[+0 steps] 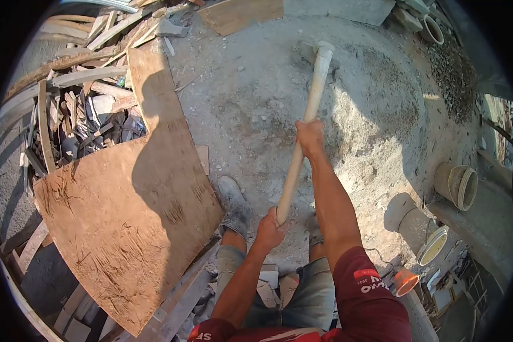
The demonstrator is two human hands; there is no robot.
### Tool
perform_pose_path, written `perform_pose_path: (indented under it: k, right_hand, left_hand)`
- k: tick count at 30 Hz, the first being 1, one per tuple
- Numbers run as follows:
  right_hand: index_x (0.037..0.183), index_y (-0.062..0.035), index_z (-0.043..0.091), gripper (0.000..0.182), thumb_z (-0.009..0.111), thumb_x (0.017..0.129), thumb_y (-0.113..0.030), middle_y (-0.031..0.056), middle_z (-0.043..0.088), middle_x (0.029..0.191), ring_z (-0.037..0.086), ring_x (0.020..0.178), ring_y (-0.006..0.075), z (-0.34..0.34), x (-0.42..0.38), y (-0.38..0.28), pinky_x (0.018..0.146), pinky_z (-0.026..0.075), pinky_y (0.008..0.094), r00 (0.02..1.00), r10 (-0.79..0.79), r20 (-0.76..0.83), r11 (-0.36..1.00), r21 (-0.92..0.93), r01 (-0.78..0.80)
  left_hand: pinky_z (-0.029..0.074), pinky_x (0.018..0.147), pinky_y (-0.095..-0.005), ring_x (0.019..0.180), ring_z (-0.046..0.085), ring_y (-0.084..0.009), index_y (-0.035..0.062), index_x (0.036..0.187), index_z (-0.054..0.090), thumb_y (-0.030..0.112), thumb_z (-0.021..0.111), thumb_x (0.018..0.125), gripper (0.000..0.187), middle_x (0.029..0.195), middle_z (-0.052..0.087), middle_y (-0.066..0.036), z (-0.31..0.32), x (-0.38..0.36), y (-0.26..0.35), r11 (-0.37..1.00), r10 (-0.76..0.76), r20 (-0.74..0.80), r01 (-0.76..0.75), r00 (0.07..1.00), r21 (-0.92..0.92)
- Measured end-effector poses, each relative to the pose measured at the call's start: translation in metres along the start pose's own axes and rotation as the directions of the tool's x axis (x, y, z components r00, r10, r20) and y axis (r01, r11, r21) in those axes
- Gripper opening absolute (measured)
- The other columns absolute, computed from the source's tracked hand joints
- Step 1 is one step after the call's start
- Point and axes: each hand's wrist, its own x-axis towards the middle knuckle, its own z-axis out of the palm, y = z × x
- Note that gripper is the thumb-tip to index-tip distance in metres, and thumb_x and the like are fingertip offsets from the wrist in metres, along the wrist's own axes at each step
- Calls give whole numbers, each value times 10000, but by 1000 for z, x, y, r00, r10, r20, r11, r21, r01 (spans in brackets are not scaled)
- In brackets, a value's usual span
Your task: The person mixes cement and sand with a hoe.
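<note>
A long wooden handle (298,157) runs from between the person's legs up to a tool head (324,45) resting at the grey sandy heap (370,102). My left hand (270,229) is wrapped round the lower end of the handle. Higher up, near its middle, my right hand (310,137) grips the same handle. The far end of the tool is partly sunk in or hidden by the grey material, so its shape is unclear.
A broken plywood sheet (108,228) lies at the left, beside scrap wood (68,114). Two pale buckets (456,185) (422,233) and an orange bucket (405,281) stand at the right. Another bucket (431,29) lies at the upper right. A dusty boot (232,199) is near the plywood.
</note>
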Motion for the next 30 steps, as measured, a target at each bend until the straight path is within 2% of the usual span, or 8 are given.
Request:
perform_pose_path:
  k: [2,4,10,16,21,25,27,30]
  right_hand:
    - [809,31,508,182,650,790,-82,84,512,621,490,421,162,20,0,48,369,395,309,990,141,4,989,-40,-141]
    - [825,30,501,186,647,786,-78,77,502,613,489,417,156,25,-16,68,358,394,299,993,117,14,993,34,-117]
    - [812,-11,464,178,634,807,-66,53,487,585,486,403,143,3,-104,31,352,400,279,996,57,66,990,125,-65]
    - [846,20,470,231,648,833,-127,60,496,581,501,409,144,19,-54,-85,372,410,281,968,-249,-22,943,220,248]
    - [752,49,541,237,663,787,-152,105,546,572,533,421,187,34,33,-95,392,423,338,987,-137,-80,972,-204,118]
    - [773,64,565,230,662,765,-144,117,564,589,541,444,189,21,53,45,429,450,354,992,-106,-71,886,-459,62]
    - [860,79,598,328,682,724,-207,158,621,653,631,554,269,10,22,76,525,505,375,996,-70,-46,943,-328,51]
    - [812,50,567,275,711,752,-177,83,557,593,552,460,151,-24,-60,52,405,431,300,993,111,40,994,0,-111]
  left_hand:
    - [480,611,-350,690,634,-236,21,960,515,193,730,755,343,742,609,-167,-9,-22,-25,999,-33,31,34,999,-39]
    - [489,615,-380,699,645,-300,21,988,524,210,736,744,374,751,619,-187,-17,-34,-34,985,-75,9,73,997,155]
    - [488,651,-464,743,623,-400,41,1028,527,252,713,760,388,785,626,-219,-25,-77,-48,993,-105,34,103,994,58]
    - [484,594,-426,703,621,-381,41,968,538,154,742,716,344,768,631,-185,-51,38,-17,962,259,-94,-249,961,110]
    - [462,583,-324,625,564,-174,16,934,529,152,751,742,323,703,590,-97,-34,82,38,998,39,32,-37,999,-59]
    - [474,648,-317,676,568,-180,10,929,532,184,732,760,315,745,610,-111,25,17,1,965,-64,67,79,996,-251]
    - [474,643,-316,665,561,-166,7,926,533,167,727,755,304,736,606,-105,30,-13,-23,963,-60,81,79,995,-258]
    - [483,623,-341,646,600,-222,11,920,536,151,714,752,282,714,608,-140,23,-61,-30,984,-107,119,122,987,-127]
